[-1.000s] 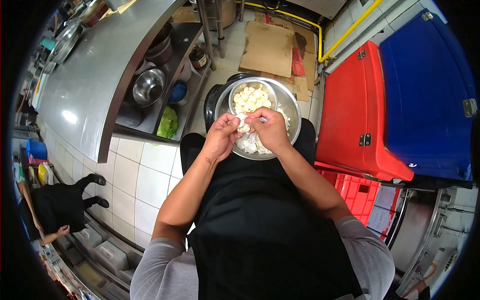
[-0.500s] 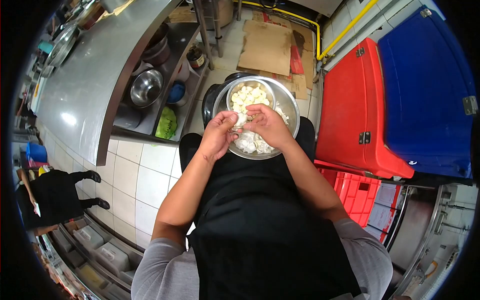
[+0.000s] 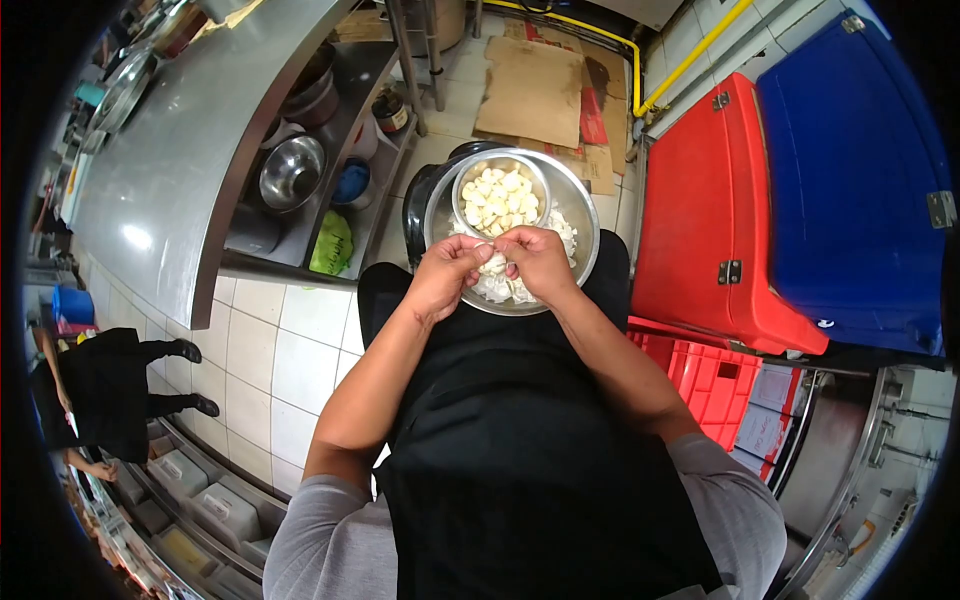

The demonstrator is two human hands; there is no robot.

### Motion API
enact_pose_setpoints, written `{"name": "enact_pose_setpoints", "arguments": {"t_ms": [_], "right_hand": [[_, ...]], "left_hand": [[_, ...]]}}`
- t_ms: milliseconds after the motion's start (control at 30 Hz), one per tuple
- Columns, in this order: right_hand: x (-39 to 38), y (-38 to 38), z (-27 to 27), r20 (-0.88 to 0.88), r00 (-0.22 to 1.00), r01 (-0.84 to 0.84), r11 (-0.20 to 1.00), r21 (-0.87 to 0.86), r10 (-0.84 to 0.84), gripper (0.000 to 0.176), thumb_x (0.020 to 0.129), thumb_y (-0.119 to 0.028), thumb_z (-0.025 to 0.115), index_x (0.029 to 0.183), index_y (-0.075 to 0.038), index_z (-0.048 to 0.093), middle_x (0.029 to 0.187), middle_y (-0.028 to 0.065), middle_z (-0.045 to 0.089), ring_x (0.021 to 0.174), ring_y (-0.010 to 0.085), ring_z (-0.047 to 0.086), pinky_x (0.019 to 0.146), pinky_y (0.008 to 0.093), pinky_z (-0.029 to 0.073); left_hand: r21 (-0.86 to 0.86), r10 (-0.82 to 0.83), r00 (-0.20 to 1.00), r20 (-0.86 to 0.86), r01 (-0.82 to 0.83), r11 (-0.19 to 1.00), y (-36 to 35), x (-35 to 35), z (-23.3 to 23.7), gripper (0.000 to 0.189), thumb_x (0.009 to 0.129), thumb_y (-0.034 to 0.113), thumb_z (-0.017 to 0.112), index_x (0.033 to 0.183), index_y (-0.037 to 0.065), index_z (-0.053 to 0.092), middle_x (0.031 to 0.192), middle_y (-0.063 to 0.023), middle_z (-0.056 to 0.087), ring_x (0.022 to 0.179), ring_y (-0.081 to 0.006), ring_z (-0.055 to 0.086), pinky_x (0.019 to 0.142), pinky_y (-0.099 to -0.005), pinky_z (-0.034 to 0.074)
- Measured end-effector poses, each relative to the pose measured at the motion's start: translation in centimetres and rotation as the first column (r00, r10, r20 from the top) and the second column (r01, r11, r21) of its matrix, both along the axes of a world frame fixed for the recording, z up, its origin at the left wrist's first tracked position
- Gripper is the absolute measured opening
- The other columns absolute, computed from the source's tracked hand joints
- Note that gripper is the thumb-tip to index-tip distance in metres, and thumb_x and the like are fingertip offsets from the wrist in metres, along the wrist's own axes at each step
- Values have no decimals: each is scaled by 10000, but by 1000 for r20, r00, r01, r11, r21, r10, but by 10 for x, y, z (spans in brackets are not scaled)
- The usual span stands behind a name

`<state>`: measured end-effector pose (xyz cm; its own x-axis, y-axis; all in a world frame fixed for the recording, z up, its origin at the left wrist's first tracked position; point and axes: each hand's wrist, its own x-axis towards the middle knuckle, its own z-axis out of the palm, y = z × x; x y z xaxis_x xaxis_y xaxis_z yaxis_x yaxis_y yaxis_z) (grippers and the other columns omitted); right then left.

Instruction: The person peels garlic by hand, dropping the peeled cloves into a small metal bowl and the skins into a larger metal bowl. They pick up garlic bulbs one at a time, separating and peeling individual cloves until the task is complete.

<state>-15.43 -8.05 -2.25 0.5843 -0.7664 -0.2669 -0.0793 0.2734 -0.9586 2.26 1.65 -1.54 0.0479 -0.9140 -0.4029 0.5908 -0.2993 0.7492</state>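
Note:
A large steel bowl (image 3: 588, 225) rests at my lap, holding white papery garlic skins or unpeeled cloves (image 3: 500, 285). Inside its far part sits a smaller steel bowl (image 3: 547, 190) with several pale yellow peeled cloves (image 3: 500, 197). Over the near part of the large bowl my left hand (image 3: 447, 272) and my right hand (image 3: 540, 264) meet at the fingertips. Both are closed in a pinch on a small whitish garlic clove (image 3: 488, 250), mostly covered by the fingers.
A steel table (image 3: 160, 170) with a lower shelf of bowls stands at left. Red (image 3: 690, 220) and blue (image 3: 850, 180) containers stand at right, a red crate (image 3: 700, 390) below them. Cardboard (image 3: 530, 90) lies ahead. Another person (image 3: 100, 395) stands at far left.
My hands have drawn closer together, fingertips now meeting, and no longer overlap the small bowl's near cloves. The other person's arm has moved lower.

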Motion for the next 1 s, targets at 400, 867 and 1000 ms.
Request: {"name": "enact_pose_setpoints", "arguments": {"t_ms": [400, 867, 1000], "right_hand": [[2, 18, -11, 173, 983, 47, 994, 101, -64, 149, 929, 31, 778, 1003, -15, 657, 840, 49, 692, 671, 115, 640, 609, 269, 514], [3, 27, 12, 197, 965, 98, 938, 333, -171, 62, 1010, -56, 719, 1042, -3, 710, 863, 35, 682, 650, 116, 605, 624, 267, 508], [-4, 22, -10, 239, 961, 50, 938, 342, -139, 170, 1010, -41, 707, 1169, 17, 695, 893, 40, 687, 672, 128, 622, 638, 278, 523]], "left_hand": [[-117, 159, 928, 338, -126, 985, -15, -28, -10, 282, 1162, 425, 493, 1143, 151, 554, 896, 26, 586, 742, -54, 505, 616, -244, 392], [-235, 126, 757, 642, 38, 971, -13, -17, -16, 400, 1183, 399, 433, 1152, 12, 528, 1096, -194, 664, 1037, -298, 640, 969, -419, 497], [-230, 126, 679, 723, 64, 971, -14, -16, -10, 423, 1180, 418, 427, 1141, 9, 527, 1119, -220, 664, 1047, -333, 644, 971, -449, 491]]}}
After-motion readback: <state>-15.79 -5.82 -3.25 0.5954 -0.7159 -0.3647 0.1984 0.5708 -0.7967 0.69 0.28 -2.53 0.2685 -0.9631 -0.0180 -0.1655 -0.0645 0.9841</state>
